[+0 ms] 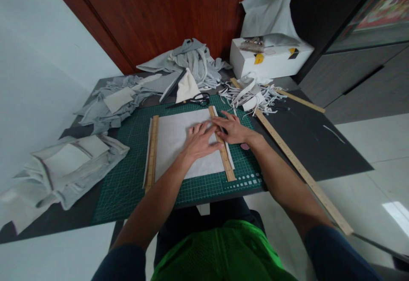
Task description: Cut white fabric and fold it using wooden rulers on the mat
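A white rectangular cloth (pixel 174 140) lies flat on a green cutting mat (pixel 124 174). One wooden ruler (pixel 153 147) runs along its left side and a second wooden ruler (pixel 227 164) along its right side. My left hand (pixel 201 141) rests on the cloth with fingers apart, its thumb reaching onto the right ruler. My right hand (pixel 231 128) lies over that ruler and the cloth's right edge, fingers stretched out to the left; its fingertips come close to my left hand. Whatever is under the right fingers is hidden. A small pink piece (pixel 245 146) sits beside my right wrist.
Black-handled scissors (pixel 201 99) lie at the mat's far edge. Grey fabric heaps (pixel 191 61) and folded cloth pieces (pixel 73 162) line the back and left. Right are a pile of cloth strips (pixel 252 96), a long wooden ruler (pixel 300 170) and a white box (pixel 268 61).
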